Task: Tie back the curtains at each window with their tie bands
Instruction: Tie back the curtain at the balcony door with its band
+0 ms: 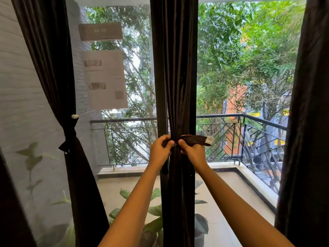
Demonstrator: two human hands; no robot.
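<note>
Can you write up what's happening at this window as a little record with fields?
setting: glass doors facing a balcony railing
middle curtain: gathered, tie band wrapped around it
left hand: grips the band at the curtain
right hand: pinches the band; its white-tipped end sticks out rightward
left curtain: already tied back
right curtain: no band in view

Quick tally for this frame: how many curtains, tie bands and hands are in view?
Curtains: 3 (left curtain, middle curtain, right curtain)
Tie bands: 2 (tied band on the left curtain, held band round the middle one)
Hands: 2 (left hand, right hand)
Total: 7
The dark strip at bottom left is not counted: unclear.
</note>
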